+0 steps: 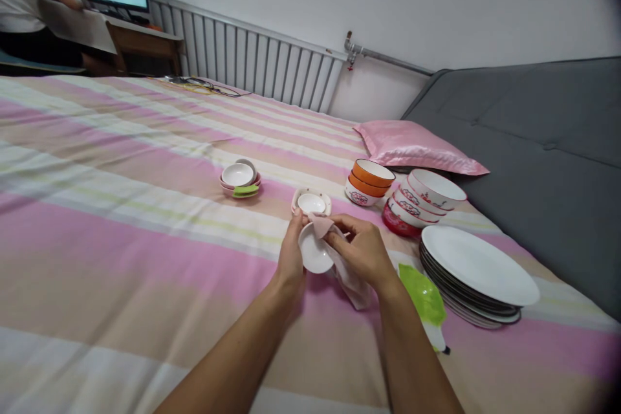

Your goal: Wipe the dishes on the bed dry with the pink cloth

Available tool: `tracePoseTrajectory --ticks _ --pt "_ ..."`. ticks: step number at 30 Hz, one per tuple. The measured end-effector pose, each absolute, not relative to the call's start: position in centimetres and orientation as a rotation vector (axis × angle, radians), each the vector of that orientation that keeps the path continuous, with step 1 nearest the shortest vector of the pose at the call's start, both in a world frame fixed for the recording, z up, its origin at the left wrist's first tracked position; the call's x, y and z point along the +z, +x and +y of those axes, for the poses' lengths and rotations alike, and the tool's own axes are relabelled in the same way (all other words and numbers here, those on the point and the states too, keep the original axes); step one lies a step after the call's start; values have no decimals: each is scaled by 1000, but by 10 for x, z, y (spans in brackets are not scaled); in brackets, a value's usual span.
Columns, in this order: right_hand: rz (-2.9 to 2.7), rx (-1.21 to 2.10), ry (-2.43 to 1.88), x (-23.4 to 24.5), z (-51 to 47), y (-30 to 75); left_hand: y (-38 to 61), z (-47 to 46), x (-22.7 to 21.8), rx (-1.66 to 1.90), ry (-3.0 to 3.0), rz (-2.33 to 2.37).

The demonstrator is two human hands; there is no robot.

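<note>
My left hand (291,252) grips a small white dish (316,257) by its left edge, tilted so that its inside faces me. A pale pink cloth (353,281) is pinched in my right hand (361,249), pressed against the dish's upper rim, with its loose end hanging down on the right. Just beyond my hands sits another small white dish (311,203) on a spotted one. To the left on the bed lies a little pile of small dishes (239,174) with a green piece at its front.
To the right stand stacked orange bowls (371,174), larger red-and-white bowls (427,197), a pile of white plates (480,265) and a green leaf-shaped dish (423,297). A pink pillow (420,145) leans near the grey headboard (524,123). At the far left, a person (29,6) sits by a desk.
</note>
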State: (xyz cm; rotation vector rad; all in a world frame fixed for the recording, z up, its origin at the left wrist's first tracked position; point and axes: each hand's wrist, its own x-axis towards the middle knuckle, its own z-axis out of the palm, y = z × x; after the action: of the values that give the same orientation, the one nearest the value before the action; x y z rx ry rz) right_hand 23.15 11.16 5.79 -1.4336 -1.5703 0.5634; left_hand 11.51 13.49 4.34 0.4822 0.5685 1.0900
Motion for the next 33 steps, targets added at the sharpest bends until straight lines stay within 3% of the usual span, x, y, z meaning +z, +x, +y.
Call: tracePoseTrajectory --ticks 9,18,33 --pt "-1428 431 -1516 47 117 239 111 137 47 1221 348 629" --pt "-1725 354 -1427 54 114 232 110 136 47 1165 331 626" --pt "-1682 423 -1279 53 113 230 116 134 42 975 435 492"
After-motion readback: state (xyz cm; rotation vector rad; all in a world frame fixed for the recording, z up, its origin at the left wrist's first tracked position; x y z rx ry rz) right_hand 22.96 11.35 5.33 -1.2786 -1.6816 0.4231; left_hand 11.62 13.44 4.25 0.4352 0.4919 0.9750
